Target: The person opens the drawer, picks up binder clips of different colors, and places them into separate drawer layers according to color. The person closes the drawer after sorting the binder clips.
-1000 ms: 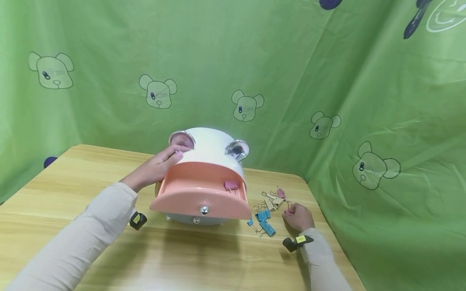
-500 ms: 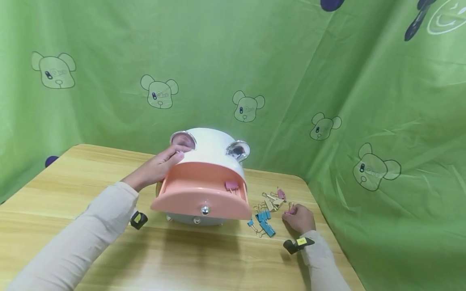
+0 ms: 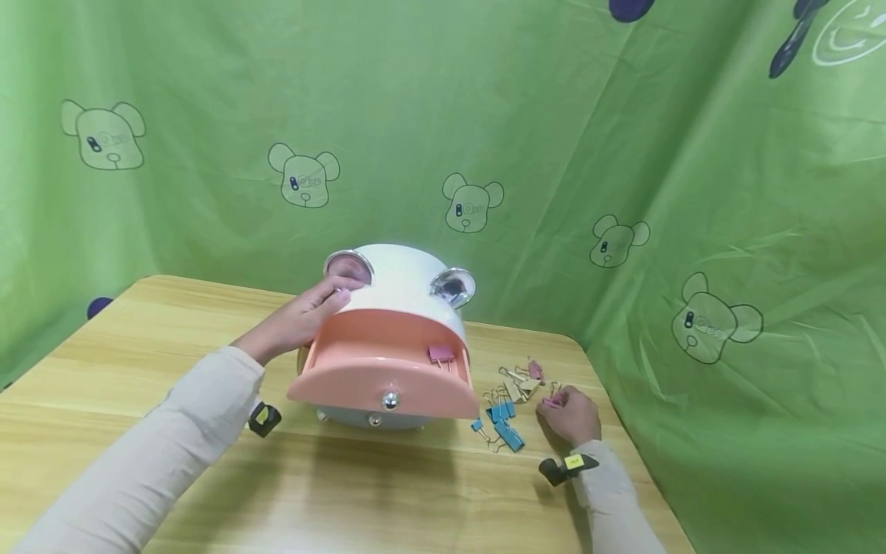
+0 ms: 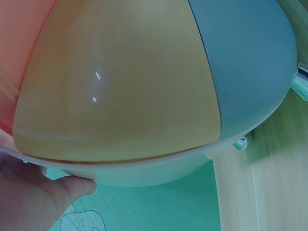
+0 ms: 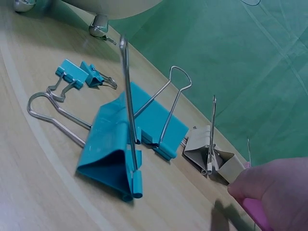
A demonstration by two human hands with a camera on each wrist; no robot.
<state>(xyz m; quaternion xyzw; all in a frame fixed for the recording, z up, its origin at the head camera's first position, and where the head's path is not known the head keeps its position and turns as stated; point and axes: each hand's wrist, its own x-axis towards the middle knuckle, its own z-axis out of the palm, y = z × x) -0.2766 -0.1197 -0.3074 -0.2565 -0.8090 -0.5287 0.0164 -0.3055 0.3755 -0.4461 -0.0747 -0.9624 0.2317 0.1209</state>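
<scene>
My left hand (image 3: 301, 317) rests against the white top of a rounded drawer box (image 3: 401, 275), at its left silver-rimmed ear (image 3: 349, 267). Its thumb lies along the white rim in the left wrist view; the fingertips are partly hidden. The pink drawer (image 3: 381, 381) is pulled out, with a pink binder clip (image 3: 439, 354) inside. At the table's right side my right hand (image 3: 571, 415) pinches another pink binder clip (image 5: 256, 211), mostly covered by the fingers. Blue binder clips (image 5: 110, 149) and cream binder clips (image 5: 199, 144) lie left of that hand.
A further pink binder clip (image 3: 536, 370) lies behind the cream ones. Below the pink drawer is a blue-grey drawer (image 3: 346, 416) with a silver knob. The wooden table (image 3: 388, 500) is bordered by a green curtain (image 3: 388, 115) behind and at the right.
The right hand stays in place at the right of the pile; the pink clip in its fingers has shifted slightly. The left hand and the drawer box look unchanged.
</scene>
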